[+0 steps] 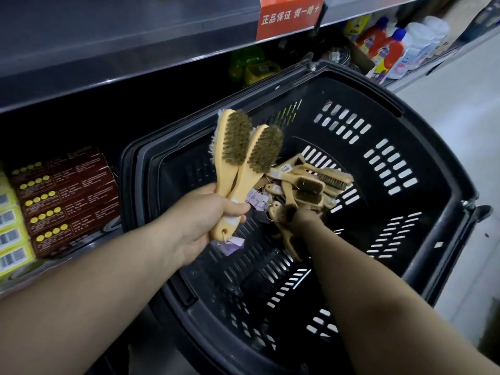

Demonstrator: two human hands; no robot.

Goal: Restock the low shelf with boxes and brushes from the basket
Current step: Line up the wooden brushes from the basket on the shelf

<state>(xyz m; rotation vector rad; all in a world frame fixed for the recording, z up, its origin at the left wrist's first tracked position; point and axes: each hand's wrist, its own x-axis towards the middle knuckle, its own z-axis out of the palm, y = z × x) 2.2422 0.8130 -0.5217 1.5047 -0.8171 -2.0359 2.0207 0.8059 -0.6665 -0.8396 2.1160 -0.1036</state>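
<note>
My left hand (213, 212) grips a bunch of wooden-handled brushes (249, 150) by their handles, bristle heads up, above the left rim of the black basket (422, 163). A pale fluffy brush shows behind them. My right hand (300, 216) reaches down into the basket among a pile of brushes (305, 185) with paper tags; its fingers are curled round a brush handle (286, 234) in the dim light. The low shelf (81, 247) lies to the left, with dark red boxes (67, 196) stacked on it.
Yellow boxes (10, 231) stand at the far left of the low shelf. A grey upper shelf edge (135, 50) with a red sign (289, 16) overhangs. Green packs (251, 66) and detergent bottles (389, 47) sit further right. Pale floor (465, 131) lies to the right.
</note>
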